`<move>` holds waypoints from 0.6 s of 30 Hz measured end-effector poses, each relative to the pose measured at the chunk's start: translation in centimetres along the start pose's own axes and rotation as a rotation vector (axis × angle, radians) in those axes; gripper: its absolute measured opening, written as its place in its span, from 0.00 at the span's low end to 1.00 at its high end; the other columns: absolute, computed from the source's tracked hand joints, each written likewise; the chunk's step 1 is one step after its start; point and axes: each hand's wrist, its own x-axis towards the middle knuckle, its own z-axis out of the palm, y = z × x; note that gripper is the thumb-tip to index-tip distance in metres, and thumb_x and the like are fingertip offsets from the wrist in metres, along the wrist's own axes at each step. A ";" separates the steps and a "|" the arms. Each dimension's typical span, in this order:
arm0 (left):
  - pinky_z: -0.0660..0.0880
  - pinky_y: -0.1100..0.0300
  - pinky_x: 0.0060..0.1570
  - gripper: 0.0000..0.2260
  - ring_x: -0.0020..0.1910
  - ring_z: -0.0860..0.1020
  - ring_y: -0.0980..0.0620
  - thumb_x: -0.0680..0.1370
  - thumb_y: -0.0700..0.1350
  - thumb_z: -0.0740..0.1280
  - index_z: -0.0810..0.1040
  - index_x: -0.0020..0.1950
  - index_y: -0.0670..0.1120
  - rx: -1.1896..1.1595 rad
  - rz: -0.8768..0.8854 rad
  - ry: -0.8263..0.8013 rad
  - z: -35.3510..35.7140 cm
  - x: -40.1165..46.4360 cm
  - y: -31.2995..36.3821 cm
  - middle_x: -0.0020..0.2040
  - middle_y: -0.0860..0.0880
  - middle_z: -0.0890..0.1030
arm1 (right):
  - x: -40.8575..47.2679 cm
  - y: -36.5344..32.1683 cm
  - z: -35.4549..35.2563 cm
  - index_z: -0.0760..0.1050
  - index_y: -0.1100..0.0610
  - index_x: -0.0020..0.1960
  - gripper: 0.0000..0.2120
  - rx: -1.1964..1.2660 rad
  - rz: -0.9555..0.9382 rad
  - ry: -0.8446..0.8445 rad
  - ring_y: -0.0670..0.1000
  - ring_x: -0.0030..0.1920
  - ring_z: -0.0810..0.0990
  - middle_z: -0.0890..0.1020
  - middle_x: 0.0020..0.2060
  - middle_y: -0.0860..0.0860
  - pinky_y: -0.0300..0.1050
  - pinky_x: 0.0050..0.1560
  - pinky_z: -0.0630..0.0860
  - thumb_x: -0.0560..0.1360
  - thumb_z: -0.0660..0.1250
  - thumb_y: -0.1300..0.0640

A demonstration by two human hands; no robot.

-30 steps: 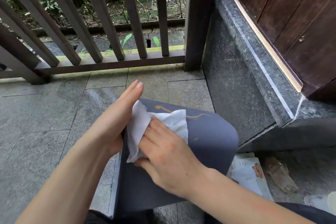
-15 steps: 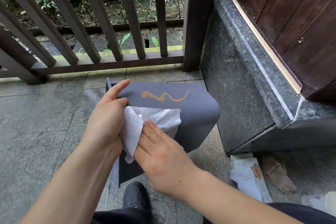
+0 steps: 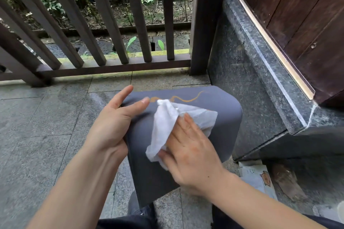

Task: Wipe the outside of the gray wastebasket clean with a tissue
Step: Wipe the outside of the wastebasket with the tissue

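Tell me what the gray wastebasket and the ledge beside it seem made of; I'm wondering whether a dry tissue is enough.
The gray wastebasket looks like matte plastic or coated board: even color, smooth rounded corner, no gloss; which one is unclear. The ledge looks like polished dark granite: speckled grain with a pale sheen along its edge. The tissue is soft, crumpled white paper.

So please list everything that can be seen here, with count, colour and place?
wastebasket: one, gray with an orange squiggle, held off the floor at centre
tissue: one, white, pressed on the wastebasket
railing: one, dark brown, along the top
post: one, dark brown, right end of the railing
ledge: one, dark speckled stone, right
door: one, brown wood, top right
floor: gray tiles, left and below
papers: a few, white, on the floor at lower right
left hand: steadies the wastebasket's left edge
right hand: presses the tissue on it
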 end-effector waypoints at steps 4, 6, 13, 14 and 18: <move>0.85 0.54 0.39 0.27 0.42 0.87 0.47 0.71 0.34 0.75 0.80 0.67 0.52 -0.042 0.000 0.033 -0.9 0.4 0.3 0.56 0.41 0.87 | 0.2 3.6 -0.5 0.76 0.62 0.64 0.20 -0.013 0.185 -0.026 0.66 0.71 0.73 0.79 0.65 0.64 0.61 0.74 0.59 0.79 0.58 0.51; 0.85 0.55 0.37 0.20 0.40 0.87 0.48 0.75 0.34 0.72 0.81 0.63 0.52 -0.062 0.010 0.045 -1.3 0.5 0.4 0.55 0.41 0.87 | 0.3 5.4 -0.9 0.73 0.63 0.67 0.24 0.089 0.394 -0.081 0.65 0.75 0.66 0.74 0.69 0.63 0.61 0.78 0.54 0.81 0.52 0.49; 0.80 0.59 0.28 0.19 0.33 0.85 0.49 0.75 0.30 0.72 0.82 0.61 0.49 -0.099 0.080 0.079 -1.1 0.0 0.1 0.42 0.43 0.87 | 1.2 5.6 -0.3 0.72 0.58 0.65 0.18 0.355 0.473 -0.051 0.61 0.71 0.70 0.71 0.67 0.55 0.59 0.73 0.66 0.83 0.52 0.50; 0.81 0.59 0.28 0.17 0.33 0.85 0.50 0.75 0.32 0.72 0.82 0.60 0.48 -0.106 0.089 0.088 -0.9 0.0 -0.1 0.42 0.43 0.87 | 1.3 4.7 -0.1 0.72 0.58 0.66 0.17 0.354 0.373 -0.056 0.61 0.71 0.70 0.72 0.68 0.55 0.61 0.73 0.65 0.83 0.55 0.53; 0.81 0.56 0.39 0.09 0.39 0.82 0.51 0.79 0.44 0.72 0.83 0.59 0.51 -0.017 0.134 0.152 -0.1 0.3 -1.4 0.49 0.43 0.86 | 0.9 -0.1 1.1 0.65 0.60 0.76 0.24 0.231 -0.036 -0.078 0.59 0.80 0.60 0.69 0.76 0.59 0.60 0.80 0.53 0.82 0.57 0.53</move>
